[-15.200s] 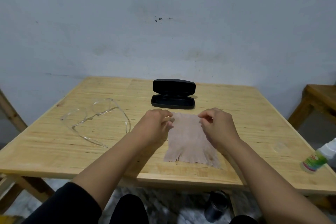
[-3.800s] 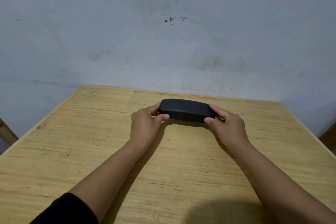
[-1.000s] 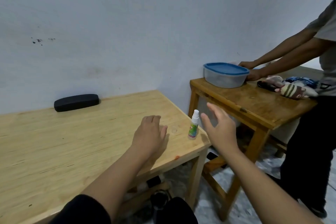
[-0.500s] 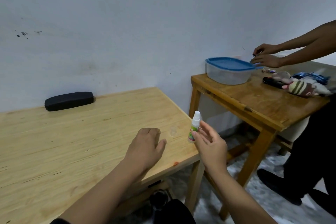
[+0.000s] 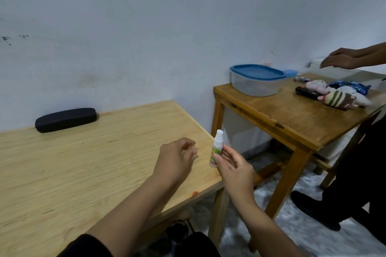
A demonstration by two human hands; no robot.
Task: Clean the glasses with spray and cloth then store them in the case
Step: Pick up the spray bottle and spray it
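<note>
My right hand [image 5: 234,165] pinches the spray bottle [image 5: 216,152] at the bench [image 5: 83,173] corner; my left hand [image 5: 175,158] hovers, loosely curled, its grip on nothing.

Dim, even indoor light, faint shadows, soft motion blur throughout, and wide-angle bending at the edges.
</note>
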